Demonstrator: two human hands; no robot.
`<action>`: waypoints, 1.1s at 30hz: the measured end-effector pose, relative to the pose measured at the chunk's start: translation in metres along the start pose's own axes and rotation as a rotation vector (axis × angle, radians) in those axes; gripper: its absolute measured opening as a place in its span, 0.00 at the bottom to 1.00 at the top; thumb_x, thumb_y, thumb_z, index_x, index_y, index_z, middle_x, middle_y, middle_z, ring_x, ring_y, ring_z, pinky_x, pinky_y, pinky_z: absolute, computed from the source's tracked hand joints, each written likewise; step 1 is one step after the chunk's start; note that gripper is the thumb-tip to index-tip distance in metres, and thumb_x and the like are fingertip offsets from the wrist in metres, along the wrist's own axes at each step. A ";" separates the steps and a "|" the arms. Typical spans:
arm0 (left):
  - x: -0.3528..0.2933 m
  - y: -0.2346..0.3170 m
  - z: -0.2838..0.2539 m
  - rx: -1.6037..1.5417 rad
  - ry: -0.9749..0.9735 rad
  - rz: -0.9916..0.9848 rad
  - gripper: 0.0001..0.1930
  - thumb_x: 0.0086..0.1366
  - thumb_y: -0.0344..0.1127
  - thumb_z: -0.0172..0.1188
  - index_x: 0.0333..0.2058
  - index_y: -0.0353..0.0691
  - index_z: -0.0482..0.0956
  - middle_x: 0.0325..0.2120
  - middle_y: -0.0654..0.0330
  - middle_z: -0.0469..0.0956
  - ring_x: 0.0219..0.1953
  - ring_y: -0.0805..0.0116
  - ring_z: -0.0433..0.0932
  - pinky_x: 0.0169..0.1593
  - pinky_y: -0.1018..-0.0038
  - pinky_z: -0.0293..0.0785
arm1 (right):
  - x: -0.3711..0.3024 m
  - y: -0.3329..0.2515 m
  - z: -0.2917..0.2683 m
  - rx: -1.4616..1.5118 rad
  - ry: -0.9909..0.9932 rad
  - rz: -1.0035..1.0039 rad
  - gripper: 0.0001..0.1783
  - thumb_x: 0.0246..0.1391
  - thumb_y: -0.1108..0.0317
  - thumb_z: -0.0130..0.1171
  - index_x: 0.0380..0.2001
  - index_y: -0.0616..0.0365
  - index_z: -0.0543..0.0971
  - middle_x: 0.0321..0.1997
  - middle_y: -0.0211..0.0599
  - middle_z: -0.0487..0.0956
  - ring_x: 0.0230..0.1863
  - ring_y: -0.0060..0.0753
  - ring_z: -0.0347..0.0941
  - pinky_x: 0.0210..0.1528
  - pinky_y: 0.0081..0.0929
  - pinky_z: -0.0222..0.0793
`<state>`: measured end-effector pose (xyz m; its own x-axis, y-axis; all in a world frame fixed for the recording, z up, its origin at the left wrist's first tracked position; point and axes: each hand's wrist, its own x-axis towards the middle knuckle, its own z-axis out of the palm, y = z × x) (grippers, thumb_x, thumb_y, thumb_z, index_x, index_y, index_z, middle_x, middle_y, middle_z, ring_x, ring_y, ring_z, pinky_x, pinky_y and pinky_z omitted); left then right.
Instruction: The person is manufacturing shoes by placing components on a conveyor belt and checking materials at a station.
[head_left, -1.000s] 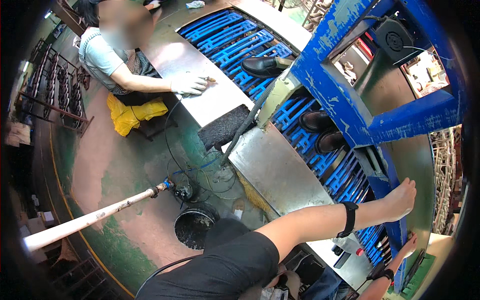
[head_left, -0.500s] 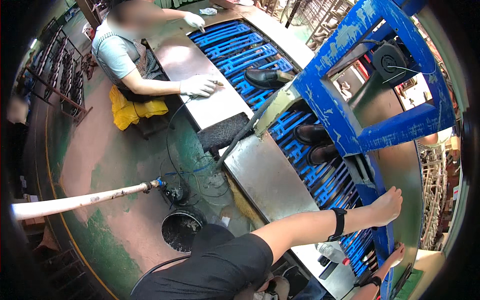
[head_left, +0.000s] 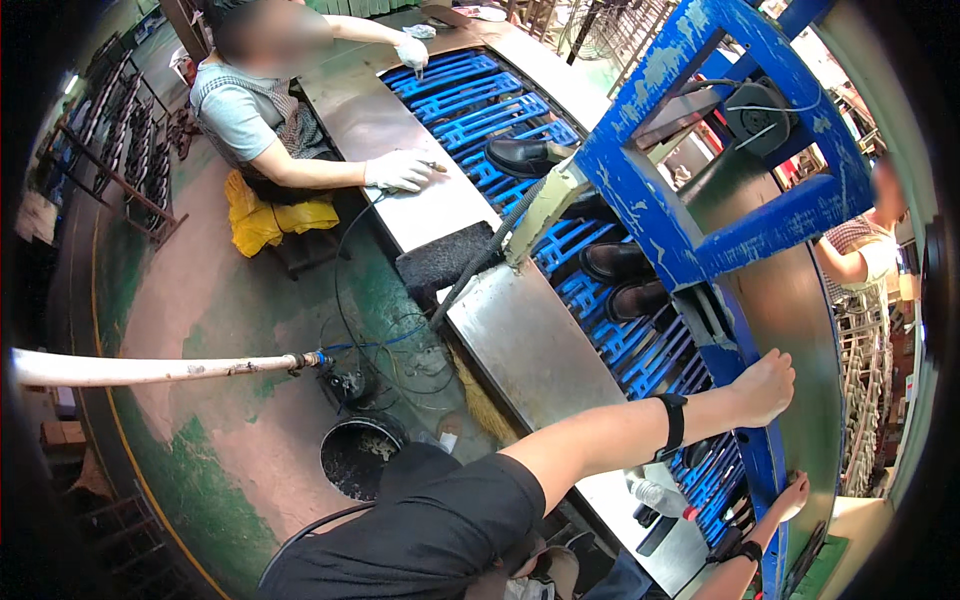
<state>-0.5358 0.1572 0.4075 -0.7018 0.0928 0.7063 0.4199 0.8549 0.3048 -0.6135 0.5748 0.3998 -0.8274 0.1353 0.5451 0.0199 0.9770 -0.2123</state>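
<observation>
your left hand (head_left: 765,385) now rests flat, fingers spread, on the blue frame (head_left: 745,240) beside the steel plate (head_left: 800,320), holding nothing; a second ago it sat lower. your right hand (head_left: 793,495) touches the frame's lower edge; its grip cannot be told. black shoes (head_left: 625,280) ride the blue conveyor (head_left: 480,100), unhandled, well clear.

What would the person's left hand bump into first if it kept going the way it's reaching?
Probably the blue metal frame: the left hand already looks to be resting against its post. Depth is hard to judge in this bent view.
</observation>
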 end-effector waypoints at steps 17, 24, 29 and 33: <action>0.007 -0.007 -0.004 -0.006 0.070 -0.066 0.11 0.51 0.41 0.57 0.18 0.42 0.81 0.21 0.57 0.79 0.31 0.59 0.78 0.36 0.62 0.75 | -0.021 -0.052 0.001 0.067 0.042 0.023 0.20 0.58 0.51 0.49 0.35 0.53 0.83 0.34 0.46 0.82 0.34 0.52 0.78 0.38 0.43 0.71; 0.018 -0.004 -0.004 -0.013 0.080 -0.195 0.09 0.55 0.40 0.56 0.24 0.42 0.81 0.28 0.58 0.79 0.38 0.57 0.77 0.43 0.62 0.76 | -0.026 -0.065 -0.007 0.050 0.069 0.045 0.17 0.59 0.53 0.50 0.34 0.50 0.83 0.34 0.41 0.82 0.34 0.49 0.79 0.37 0.43 0.72; 0.015 -0.006 -0.004 0.095 0.015 -0.243 0.11 0.57 0.41 0.55 0.25 0.42 0.82 0.28 0.57 0.79 0.40 0.56 0.77 0.44 0.62 0.76 | -0.032 -0.081 -0.006 -0.054 0.020 0.050 0.16 0.59 0.54 0.49 0.31 0.52 0.79 0.33 0.44 0.81 0.36 0.51 0.78 0.38 0.47 0.73; 0.019 0.003 -0.002 0.202 -0.069 -0.194 0.10 0.58 0.40 0.56 0.32 0.41 0.79 0.31 0.54 0.79 0.41 0.55 0.77 0.45 0.60 0.76 | -0.033 -0.086 -0.013 -0.121 0.037 -0.034 0.12 0.57 0.58 0.51 0.29 0.52 0.78 0.34 0.39 0.81 0.38 0.46 0.78 0.39 0.43 0.73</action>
<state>-0.5468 0.1604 0.4230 -0.7982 -0.0542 0.6000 0.1556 0.9436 0.2922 -0.5805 0.4885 0.4111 -0.8074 0.1054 0.5805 0.0614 0.9936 -0.0949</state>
